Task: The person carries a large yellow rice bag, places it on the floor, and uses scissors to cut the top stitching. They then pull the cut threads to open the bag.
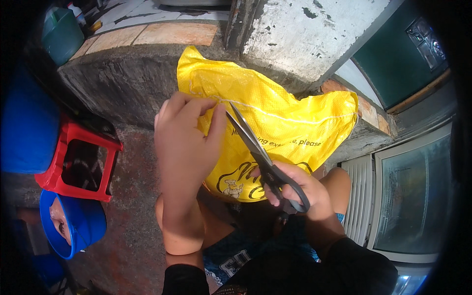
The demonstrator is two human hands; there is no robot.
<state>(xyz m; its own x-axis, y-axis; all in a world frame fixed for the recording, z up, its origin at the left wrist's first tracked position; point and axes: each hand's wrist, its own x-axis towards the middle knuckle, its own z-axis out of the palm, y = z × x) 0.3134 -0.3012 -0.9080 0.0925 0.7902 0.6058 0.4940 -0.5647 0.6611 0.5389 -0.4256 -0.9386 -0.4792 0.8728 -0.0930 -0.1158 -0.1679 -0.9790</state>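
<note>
A yellow woven plastic sack [275,105] with dark print stands upright in front of me, a white stitched seam running across its upper part. My left hand [189,130] is at the sack's upper left, thumb and forefinger pinched at the white seam thread [223,101]. In my right hand [300,184] is a pair of scissors [263,156] with black handles, its fingers through the loops. The blades are slightly apart and point up and left, with their tips just beside my left thumb and close to the seam. My left fingers partly hide the thread's end.
To the left, a red plastic stool [110,167] carries a large blue container [29,123]. Below it stands a blue bucket [93,223]. A tile-edged concrete ledge [162,35] runs behind the sack. On the right is a framed glass panel [413,191].
</note>
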